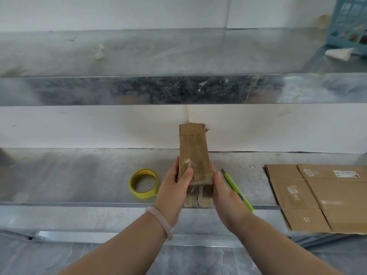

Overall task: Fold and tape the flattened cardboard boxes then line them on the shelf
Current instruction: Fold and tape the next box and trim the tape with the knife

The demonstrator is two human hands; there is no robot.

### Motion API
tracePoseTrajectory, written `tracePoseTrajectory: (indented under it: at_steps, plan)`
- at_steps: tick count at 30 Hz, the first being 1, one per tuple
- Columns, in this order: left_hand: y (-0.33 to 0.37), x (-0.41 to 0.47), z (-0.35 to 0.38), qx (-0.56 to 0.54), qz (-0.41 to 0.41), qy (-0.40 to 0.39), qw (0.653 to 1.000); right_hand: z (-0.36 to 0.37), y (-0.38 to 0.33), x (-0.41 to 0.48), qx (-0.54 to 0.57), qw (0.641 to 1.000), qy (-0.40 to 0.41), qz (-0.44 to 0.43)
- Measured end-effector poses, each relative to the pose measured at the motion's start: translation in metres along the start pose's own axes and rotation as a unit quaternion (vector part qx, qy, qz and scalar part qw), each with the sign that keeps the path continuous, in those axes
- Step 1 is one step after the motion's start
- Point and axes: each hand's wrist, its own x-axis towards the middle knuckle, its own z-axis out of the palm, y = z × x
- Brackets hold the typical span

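A long, narrow folded cardboard box point(193, 153), sealed with clear tape, lies lengthwise on the metal shelf point(79, 175), its far end against the white back wall. My left hand point(176, 187) grips its near left side, thumb on top. My right hand point(224, 191) presses flat against its near right side. A yellow tape roll point(144, 183) lies left of the box. A green utility knife point(237, 190) lies just right of my right hand. Flattened cardboard boxes point(321, 197) are stacked at the right of the shelf.
An upper metal shelf point(158, 90) runs across above, with tape scraps on it. A blue plastic basket point(349, 22) and a crumpled white paper point(339, 53) sit at its far right. Grey floor shows below the shelf's front edge.
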Motion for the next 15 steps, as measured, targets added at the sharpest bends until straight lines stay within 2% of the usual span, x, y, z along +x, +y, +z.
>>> tracePoseTrajectory:
  at_steps: [2,3,6,7,10,13,15]
  plan:
    - [0.005,-0.003,-0.002,-0.027,-0.001,0.053,0.998,-0.001,0.005,-0.002,0.024,0.999,0.008,-0.026]
    - [0.007,-0.005,-0.004,-0.078,-0.015,0.074,0.994,-0.004,0.009,-0.007,0.028,0.998,0.031,-0.047]
    - [0.009,-0.013,-0.017,-0.241,-0.066,0.092,0.964,-0.014,0.023,-0.029,-0.035,0.978,0.171,-0.115]
    - [0.008,-0.015,-0.021,-0.272,-0.082,0.093,0.954,-0.017,0.029,-0.034,-0.039,0.975,0.182,-0.122]
    - [0.000,-0.019,-0.025,-0.329,-0.105,0.059,0.937,-0.017,0.035,-0.040,0.012,0.986,0.114,-0.121]
    - [-0.018,-0.014,-0.027,-0.252,-0.154,0.056,0.954,-0.014,0.027,-0.036,-0.015,0.974,0.152,-0.168]
    - [-0.030,-0.007,-0.030,-0.103,-0.194,0.099,0.971,-0.021,0.018,-0.031,-0.092,0.952,0.198,-0.216]
